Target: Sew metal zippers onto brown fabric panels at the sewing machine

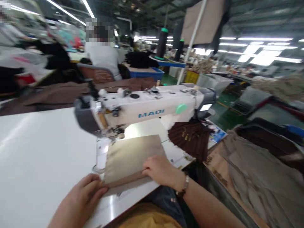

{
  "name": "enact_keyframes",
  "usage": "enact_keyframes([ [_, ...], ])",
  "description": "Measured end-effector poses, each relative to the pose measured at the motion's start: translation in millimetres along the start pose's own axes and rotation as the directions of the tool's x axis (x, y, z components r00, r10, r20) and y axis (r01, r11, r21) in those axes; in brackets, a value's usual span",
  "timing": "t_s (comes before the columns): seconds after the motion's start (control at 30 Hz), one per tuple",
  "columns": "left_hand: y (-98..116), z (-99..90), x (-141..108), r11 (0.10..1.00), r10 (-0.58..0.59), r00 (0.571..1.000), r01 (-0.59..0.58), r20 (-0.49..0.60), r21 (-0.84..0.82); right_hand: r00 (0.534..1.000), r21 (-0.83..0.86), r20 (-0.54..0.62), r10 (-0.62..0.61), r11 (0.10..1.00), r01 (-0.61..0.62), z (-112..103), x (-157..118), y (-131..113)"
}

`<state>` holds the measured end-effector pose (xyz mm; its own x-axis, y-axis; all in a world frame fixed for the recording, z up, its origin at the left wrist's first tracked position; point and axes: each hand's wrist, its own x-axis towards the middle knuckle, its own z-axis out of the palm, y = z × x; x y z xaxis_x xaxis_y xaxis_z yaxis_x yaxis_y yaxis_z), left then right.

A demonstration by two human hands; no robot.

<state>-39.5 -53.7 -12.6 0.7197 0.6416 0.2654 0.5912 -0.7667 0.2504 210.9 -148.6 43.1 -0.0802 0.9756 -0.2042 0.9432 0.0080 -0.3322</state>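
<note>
A beige fabric piece (134,156) lies on the bed of a white sewing machine (152,109), its near edge folded over. At the fold's left corner, my left hand (89,190) pinches the cloth between thumb and fingers. My right hand (160,171), with a bracelet at the wrist, is closed on the same folded edge farther right. The fabric's far left corner reaches close to the needle area under the machine head; whether the presser foot is down on it I cannot tell.
Dark brown pleated cloth (187,139) with small brass-coloured pieces lies right of the machine. Grey-brown garments (263,171) are piled on a box at the right. Brown cloth (47,95) lies behind the white table (42,152). A person (102,57) sits farther back.
</note>
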Motion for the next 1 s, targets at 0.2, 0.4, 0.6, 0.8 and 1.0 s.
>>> enact_keyframes([
  [0.2,21.1,-24.4,-1.4,0.943,-0.182,0.967,0.223,0.177,-0.246,0.993,-0.040,0.120,-0.006,0.999,0.011,-4.1,9.7,-2.3],
  [0.4,28.0,-25.4,0.4,0.938,-0.238,0.958,0.270,0.158,-0.220,0.986,-0.080,0.164,0.030,0.997,-0.017,-3.9,13.0,-3.6],
  [0.6,31.2,-20.9,-1.8,0.972,-0.206,0.974,0.215,0.095,-0.100,0.982,-0.106,0.176,0.062,0.993,-0.044,-2.9,14.6,-6.4],
  [0.8,32.3,-23.7,-6.9,0.988,0.059,0.990,-0.076,0.131,0.136,0.976,-0.167,0.185,0.113,0.983,-0.082,5.3,5.8,-24.6],
  [1.0,8.3,-17.9,29.4,0.943,0.108,0.982,-0.151,0.155,0.297,0.916,-0.359,-0.040,-0.399,0.861,0.359,14.4,27.6,-35.4],
])
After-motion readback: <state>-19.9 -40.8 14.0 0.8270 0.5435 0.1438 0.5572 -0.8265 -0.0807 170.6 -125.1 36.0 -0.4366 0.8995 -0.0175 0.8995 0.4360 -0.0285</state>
